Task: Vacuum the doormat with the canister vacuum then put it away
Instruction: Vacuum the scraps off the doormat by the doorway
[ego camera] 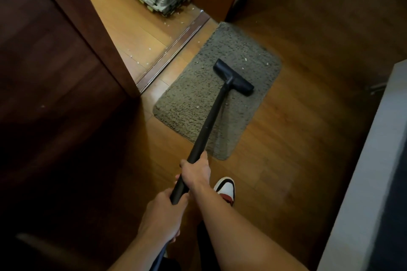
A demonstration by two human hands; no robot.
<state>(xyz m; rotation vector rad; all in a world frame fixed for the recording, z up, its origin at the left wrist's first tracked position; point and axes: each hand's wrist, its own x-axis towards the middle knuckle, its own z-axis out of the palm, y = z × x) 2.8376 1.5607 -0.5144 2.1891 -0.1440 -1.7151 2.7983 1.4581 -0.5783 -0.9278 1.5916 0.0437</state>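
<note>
Right hand and left hand tight around smooth black wand (nozzle on shaggy doormat)

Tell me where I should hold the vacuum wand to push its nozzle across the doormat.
Grip the vacuum wand at its near, upper end, wrapping it from the sides, hands staggered, as the right hand and left hand do. The tube is slim, straight and slopes down to the floor nozzle flat on the doormat, so the top likely gives best leverage.
</note>
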